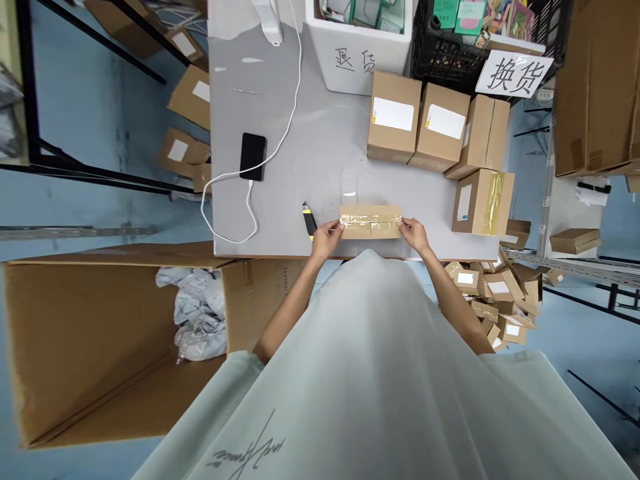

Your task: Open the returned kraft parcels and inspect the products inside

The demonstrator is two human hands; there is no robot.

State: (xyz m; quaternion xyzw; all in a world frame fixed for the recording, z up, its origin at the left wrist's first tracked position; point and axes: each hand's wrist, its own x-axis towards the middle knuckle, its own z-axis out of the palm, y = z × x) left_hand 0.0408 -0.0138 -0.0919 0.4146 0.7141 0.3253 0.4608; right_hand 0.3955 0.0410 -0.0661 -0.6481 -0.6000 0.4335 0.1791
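A small flat cardboard box (371, 230) with shiny clear tape along its top is at the front edge of the table. At its left end, my left hand (327, 239) is closed, thumb and fingers pinching the corner. The right end is pinched the same way by my right hand (415, 235). Just beside my left hand lies a yellow and black utility knife (309, 221). Behind the box, a faint clear strip (349, 185) lies on the tabletop.
On the grey table (300, 153) are a phone (253, 157) with a white cable, several labelled cartons (394, 143), a white bin (360, 63) and a black crate (443, 67). A large open carton (100, 333) stands at left; several boxes (500, 293) are piled on the floor at right.
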